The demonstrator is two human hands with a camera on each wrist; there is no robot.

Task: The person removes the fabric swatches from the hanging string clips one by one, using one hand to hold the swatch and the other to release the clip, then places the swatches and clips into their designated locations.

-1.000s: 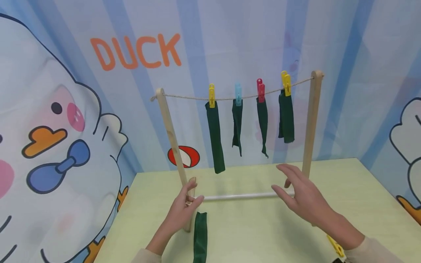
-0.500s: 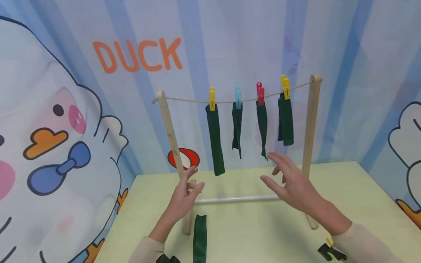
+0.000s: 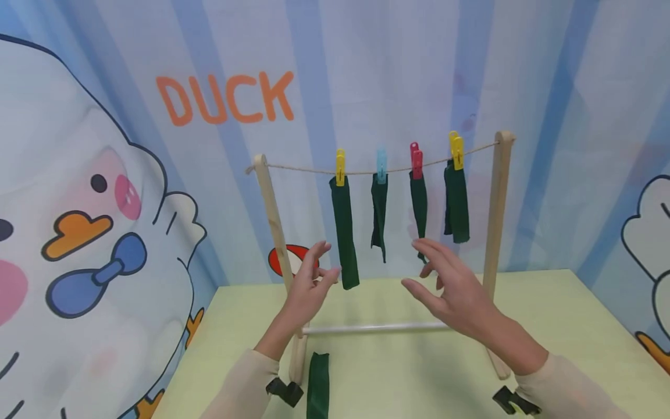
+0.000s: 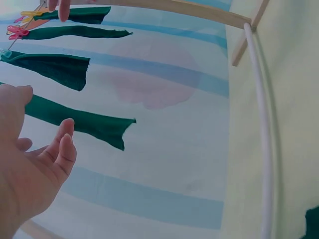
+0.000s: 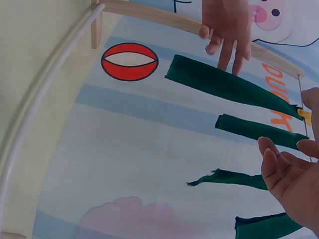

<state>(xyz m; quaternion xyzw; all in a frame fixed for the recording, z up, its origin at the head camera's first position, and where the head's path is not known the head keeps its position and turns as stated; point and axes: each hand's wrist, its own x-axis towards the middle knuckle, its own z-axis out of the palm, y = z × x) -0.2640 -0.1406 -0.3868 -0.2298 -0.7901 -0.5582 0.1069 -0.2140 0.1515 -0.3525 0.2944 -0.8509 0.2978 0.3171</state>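
Observation:
Several dark green cloth strips hang by clothespins from a string in the head view. The longest strip, at the left under a yellow clothespin, hangs just right of my left hand, whose fingers are loosely bent and hold nothing. My right hand is raised with relaxed fingers, its fingertips overlapping the lower end of the narrow strip under the red clothespin. Between them hangs a strip on a light blue clothespin. Another strip hangs at the right from a yellow clothespin.
The string runs between two wooden posts, joined low down by a white rod. On the pale yellow table lies another green strip, near the left post's foot. A duck-printed curtain stands behind.
Both hands have risen and come closer together; the left has left the left post's side, and the right has shifted left. The head view has tilted slightly up. The cloth strips hang as before.

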